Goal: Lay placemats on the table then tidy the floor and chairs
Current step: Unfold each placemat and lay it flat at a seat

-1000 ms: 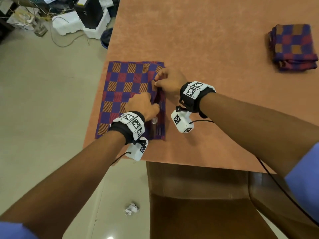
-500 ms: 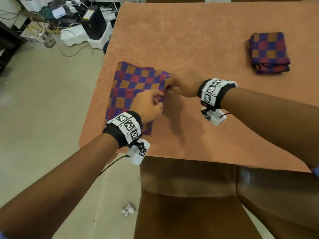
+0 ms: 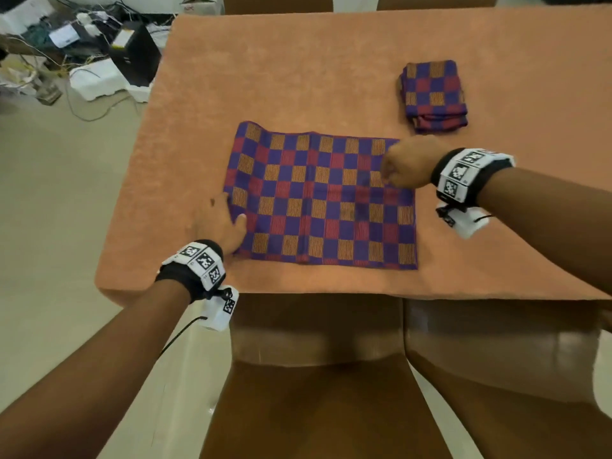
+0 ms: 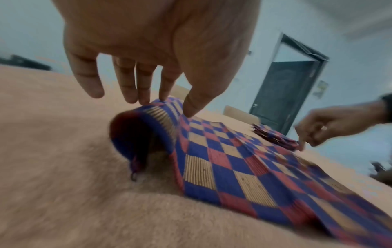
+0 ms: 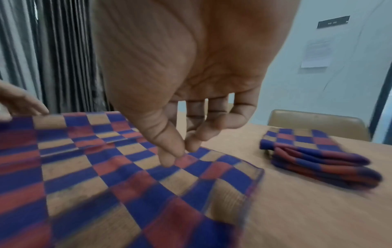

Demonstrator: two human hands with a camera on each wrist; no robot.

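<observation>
A blue, red and tan checked woven placemat [image 3: 321,197] lies spread at frame centre, its left edge humped. The left hand [image 3: 222,226] touches that edge with straight fingers; the right hand [image 3: 405,167] hovers with thumb and fingertips nearly together, gripping nothing.

Spread placemat [image 3: 321,197] near the front edge of the table [image 3: 298,71], folded stack of placemats [image 3: 433,96] just behind its right far corner. Left hand [image 3: 222,226] at the mat's left edge, right hand [image 3: 405,167] over its right far part, seemingly just above. Two chairs [image 3: 324,392] in front of the table; clutter of boxes and cables [image 3: 82,54] on the floor behind-left.
</observation>
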